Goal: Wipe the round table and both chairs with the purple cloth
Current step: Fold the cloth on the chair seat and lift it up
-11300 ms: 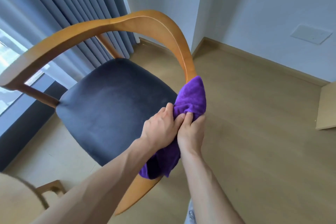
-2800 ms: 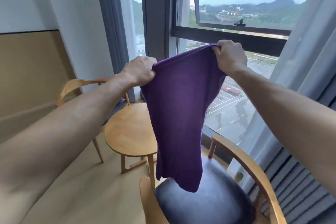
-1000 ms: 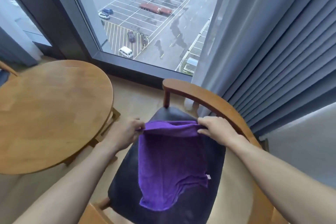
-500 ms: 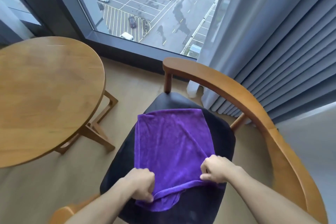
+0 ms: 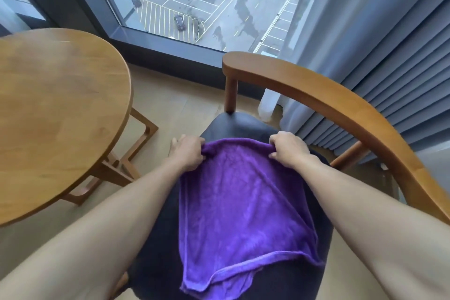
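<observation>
The purple cloth (image 5: 241,202) lies spread over the dark seat (image 5: 233,124) of a wooden armchair (image 5: 323,100). My left hand (image 5: 186,153) grips the cloth's far left corner. My right hand (image 5: 288,150) grips its far right corner. Both hands are near the seat's far end, and the far edge of the cloth is bunched between them. The round wooden table (image 5: 53,109) stands to the left of the chair. The second chair is out of view.
A floor-to-ceiling window (image 5: 194,2) runs behind the table and chair. Grey curtains (image 5: 389,56) hang close behind the chair's curved backrest on the right. A strip of pale wood floor (image 5: 177,107) separates table and chair.
Half a second ago my hands held the cloth's near edge at the front of the seat. Now they grip its far edge at the seat's back, and the cloth lies closer to me.
</observation>
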`<action>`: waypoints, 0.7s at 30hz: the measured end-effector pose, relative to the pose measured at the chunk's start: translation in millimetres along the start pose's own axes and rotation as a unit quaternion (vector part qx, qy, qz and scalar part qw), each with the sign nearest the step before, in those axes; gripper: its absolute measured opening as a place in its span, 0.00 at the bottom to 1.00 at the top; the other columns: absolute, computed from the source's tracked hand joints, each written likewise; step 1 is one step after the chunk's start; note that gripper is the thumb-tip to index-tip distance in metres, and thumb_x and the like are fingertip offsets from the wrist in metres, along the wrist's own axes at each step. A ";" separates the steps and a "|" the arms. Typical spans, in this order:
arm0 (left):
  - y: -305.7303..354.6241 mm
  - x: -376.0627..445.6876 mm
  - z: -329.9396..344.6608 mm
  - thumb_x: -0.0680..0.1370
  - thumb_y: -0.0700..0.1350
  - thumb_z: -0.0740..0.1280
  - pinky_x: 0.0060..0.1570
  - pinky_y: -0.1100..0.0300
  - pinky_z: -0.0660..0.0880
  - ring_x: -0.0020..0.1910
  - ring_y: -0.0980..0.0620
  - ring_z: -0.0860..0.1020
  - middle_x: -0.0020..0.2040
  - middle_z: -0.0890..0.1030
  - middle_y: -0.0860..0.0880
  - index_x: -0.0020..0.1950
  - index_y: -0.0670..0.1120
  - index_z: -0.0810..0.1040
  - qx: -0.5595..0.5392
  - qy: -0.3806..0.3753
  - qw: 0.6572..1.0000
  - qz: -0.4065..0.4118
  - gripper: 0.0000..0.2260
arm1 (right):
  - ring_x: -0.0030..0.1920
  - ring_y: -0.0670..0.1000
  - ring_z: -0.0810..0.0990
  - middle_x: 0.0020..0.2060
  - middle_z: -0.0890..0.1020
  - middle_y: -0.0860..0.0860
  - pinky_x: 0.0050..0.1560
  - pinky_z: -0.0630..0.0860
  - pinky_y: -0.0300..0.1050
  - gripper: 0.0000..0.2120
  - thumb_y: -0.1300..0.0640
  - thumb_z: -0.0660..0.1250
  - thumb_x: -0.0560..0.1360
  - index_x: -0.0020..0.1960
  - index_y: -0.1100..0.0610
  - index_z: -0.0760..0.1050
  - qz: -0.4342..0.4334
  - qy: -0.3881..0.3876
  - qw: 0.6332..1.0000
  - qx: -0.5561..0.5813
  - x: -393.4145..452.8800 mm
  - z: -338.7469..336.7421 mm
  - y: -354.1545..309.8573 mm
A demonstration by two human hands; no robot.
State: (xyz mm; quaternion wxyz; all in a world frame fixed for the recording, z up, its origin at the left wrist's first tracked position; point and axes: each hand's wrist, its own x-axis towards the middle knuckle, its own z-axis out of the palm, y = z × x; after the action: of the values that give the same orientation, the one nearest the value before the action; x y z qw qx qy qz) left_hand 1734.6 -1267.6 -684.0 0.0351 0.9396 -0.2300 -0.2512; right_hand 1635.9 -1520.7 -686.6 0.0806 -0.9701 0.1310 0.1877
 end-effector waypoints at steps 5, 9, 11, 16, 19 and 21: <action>9.4 -38.7 -94.2 0.76 0.43 0.71 0.34 0.60 0.68 0.40 0.48 0.76 0.39 0.79 0.47 0.42 0.43 0.78 -0.105 0.028 0.987 0.115 0.05 | 0.45 0.56 0.78 0.39 0.77 0.51 0.46 0.75 0.51 0.07 0.54 0.68 0.75 0.42 0.55 0.74 -0.103 0.050 0.992 0.057 -26.5 -86.5 4.4; 10.9 -92.7 -183.4 0.74 0.42 0.74 0.37 0.55 0.69 0.37 0.46 0.73 0.34 0.75 0.48 0.38 0.45 0.76 -0.103 0.132 0.965 0.203 0.09 | 0.32 0.54 0.69 0.25 0.67 0.48 0.36 0.68 0.52 0.16 0.55 0.71 0.74 0.33 0.56 0.67 -0.139 0.175 0.973 0.062 -75.3 -180.3 20.3; 10.8 -118.4 -218.4 0.74 0.43 0.75 0.37 0.53 0.71 0.37 0.46 0.75 0.34 0.77 0.46 0.39 0.46 0.79 -0.107 0.160 0.954 0.230 0.06 | 0.29 0.55 0.65 0.23 0.65 0.51 0.33 0.63 0.52 0.18 0.56 0.71 0.75 0.31 0.59 0.67 -0.162 0.228 0.957 0.081 -99.6 -218.4 23.4; 16.4 -155.2 -259.8 0.73 0.43 0.75 0.36 0.51 0.78 0.37 0.51 0.80 0.36 0.81 0.50 0.44 0.47 0.82 -0.089 0.192 0.936 0.280 0.03 | 0.30 0.59 0.72 0.28 0.74 0.58 0.33 0.68 0.53 0.14 0.58 0.72 0.75 0.35 0.66 0.77 -0.216 0.293 0.926 0.101 -140.5 -266.3 17.7; 22.7 -161.6 -251.7 0.73 0.44 0.74 0.39 0.47 0.78 0.37 0.48 0.80 0.36 0.81 0.48 0.43 0.46 0.81 -0.040 0.170 0.939 0.295 0.04 | 0.30 0.56 0.74 0.30 0.75 0.55 0.33 0.70 0.50 0.10 0.59 0.73 0.73 0.35 0.62 0.81 -0.239 0.260 0.933 0.063 -154.9 -260.4 13.9; 28.2 -163.2 -232.3 0.73 0.44 0.73 0.39 0.49 0.77 0.38 0.47 0.79 0.36 0.80 0.47 0.40 0.45 0.80 0.007 0.141 0.941 0.306 0.04 | 0.32 0.52 0.75 0.33 0.75 0.51 0.35 0.70 0.47 0.08 0.60 0.73 0.71 0.33 0.59 0.81 -0.249 0.215 0.943 0.047 -164.0 -245.6 12.8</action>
State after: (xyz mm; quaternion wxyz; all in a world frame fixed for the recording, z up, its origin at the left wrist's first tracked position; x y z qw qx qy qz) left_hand 1710.9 -1230.7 -402.1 0.1356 0.8497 -0.5012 -0.0914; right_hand 1569.7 -1546.7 -399.7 0.1402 -0.9841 -0.0917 -0.0582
